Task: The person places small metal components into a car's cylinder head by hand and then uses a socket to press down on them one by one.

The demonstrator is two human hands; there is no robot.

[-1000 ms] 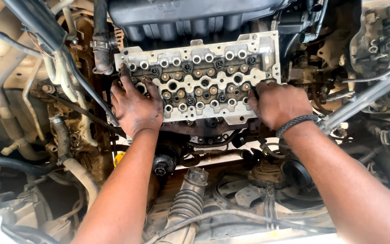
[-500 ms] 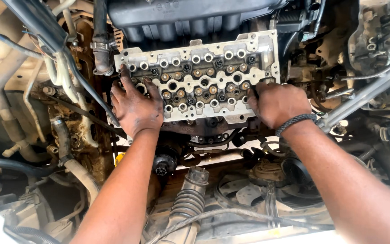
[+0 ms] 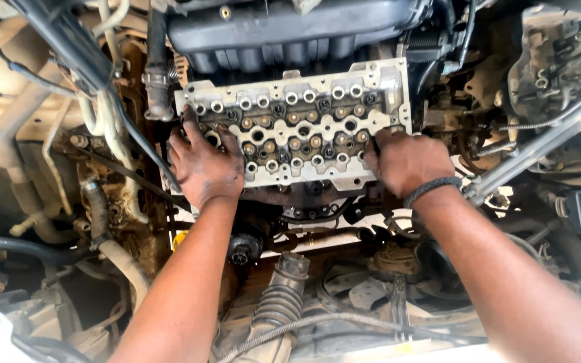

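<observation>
Strong daylight is falling from above, brightening the pale cylinder head (image 3: 297, 128) and both forearms, while the lower left corner is sinking into deep shadow. Glare is bleaching the bottom edge. Focus is holding sharp centrally; edges are bending slightly outward.

No packages, signs or screens anywhere in this shot, honestly. Closest thing to a label is a tiny yellow tag (image 3: 180, 239) peeking out left of centre, just below the engine, too small to make out.
</observation>
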